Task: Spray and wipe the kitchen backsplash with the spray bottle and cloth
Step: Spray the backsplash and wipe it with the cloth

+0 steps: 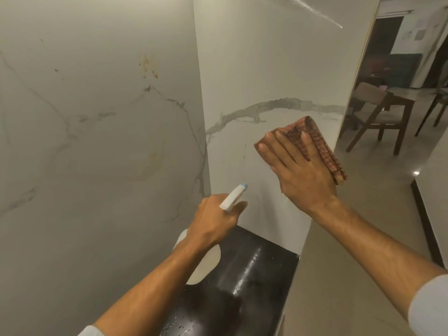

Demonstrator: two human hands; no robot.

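Backsplash (271,76) of white veined marble meets a second marble wall (97,117) at a corner, and both rise from the back edges of a black surface (254,263) that glistens with droplets. The right hand (300,170) lies flat against the backsplash, fingers (278,141) spread and pressing a folded reddish checked cloth (315,139) to the stone near its right edge, just below a grey vein. The left hand (215,219) hangs lower, near the corner above the surface, its fingers closed around the neck of a white bottle (234,196); the blue-tipped nozzle points at the backsplash, and the bottle's pale body shows below the wrist. Brownish stains mark the left wall. Past the backsplash's right edge, a doorway opens on a wooden chair (378,110) and table (412,93).
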